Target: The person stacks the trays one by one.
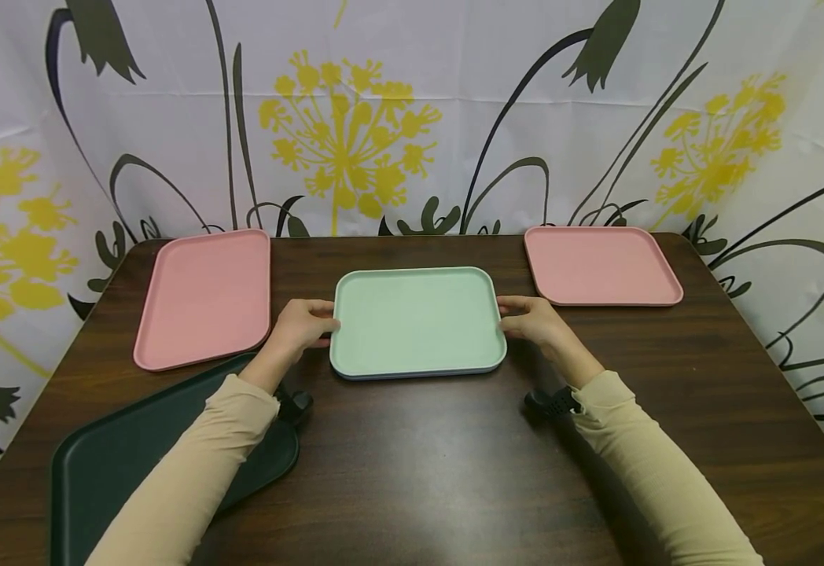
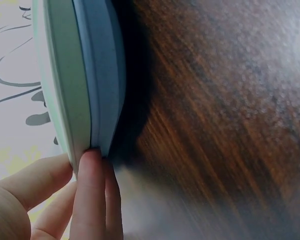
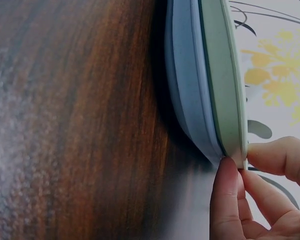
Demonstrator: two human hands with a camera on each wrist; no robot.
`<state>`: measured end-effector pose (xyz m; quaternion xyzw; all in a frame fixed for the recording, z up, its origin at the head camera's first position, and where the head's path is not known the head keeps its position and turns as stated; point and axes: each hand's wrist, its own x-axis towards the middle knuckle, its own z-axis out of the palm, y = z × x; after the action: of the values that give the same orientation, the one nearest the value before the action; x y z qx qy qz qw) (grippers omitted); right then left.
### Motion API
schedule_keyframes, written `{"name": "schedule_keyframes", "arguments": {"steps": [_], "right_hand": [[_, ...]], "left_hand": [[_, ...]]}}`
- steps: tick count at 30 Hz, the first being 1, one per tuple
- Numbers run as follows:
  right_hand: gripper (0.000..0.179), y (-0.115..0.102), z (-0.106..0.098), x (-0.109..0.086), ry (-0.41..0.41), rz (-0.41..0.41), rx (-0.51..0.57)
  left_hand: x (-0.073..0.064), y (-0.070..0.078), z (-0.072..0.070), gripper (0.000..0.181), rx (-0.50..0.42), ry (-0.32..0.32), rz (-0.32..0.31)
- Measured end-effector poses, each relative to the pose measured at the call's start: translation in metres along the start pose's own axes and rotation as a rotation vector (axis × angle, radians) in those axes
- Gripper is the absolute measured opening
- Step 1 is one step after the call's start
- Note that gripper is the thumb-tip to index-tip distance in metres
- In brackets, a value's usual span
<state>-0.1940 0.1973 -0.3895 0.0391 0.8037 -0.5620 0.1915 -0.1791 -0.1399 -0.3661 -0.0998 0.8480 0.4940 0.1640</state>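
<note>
A mint green tray [image 1: 415, 322] lies flat in the middle of the table, stacked on a blue tray [image 2: 104, 65] of like shape. Only a thin strip of the blue one shows along the front in the head view. At the left short side my left hand [image 1: 301, 325] pinches the green tray's rim, thumb on top. Its fingertips [image 2: 91, 160] press below, by the seam between both trays. My right hand [image 1: 531, 321] grips the opposite short side the same way, its fingertips [image 3: 228, 167] under the green rim beside the blue wall.
One pink tray [image 1: 207, 299] lies at the back left, another pink tray [image 1: 603, 266] at the back right. A large dark green tray [image 1: 122, 456] sits under my left forearm. Behind the brown wooden table [image 1: 412, 472] hangs a flowered cloth [image 1: 412, 118].
</note>
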Motion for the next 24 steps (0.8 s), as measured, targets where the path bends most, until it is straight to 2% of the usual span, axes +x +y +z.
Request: {"name": "schedule_keyframes", "arguments": {"steps": [15,24], "right_hand": [[0.057,0.0021,-0.0011,0.0004,-0.002,0.0,-0.002],[0.057,0.0046,-0.0024,0.0013,-0.025,0.012,0.005]], "left_hand": [[0.0006,0.0008,-0.0008,0.044,0.02,-0.006,-0.001],[0.0027,0.0005,0.0021,0.052,-0.035,-0.012,-0.006]]}}
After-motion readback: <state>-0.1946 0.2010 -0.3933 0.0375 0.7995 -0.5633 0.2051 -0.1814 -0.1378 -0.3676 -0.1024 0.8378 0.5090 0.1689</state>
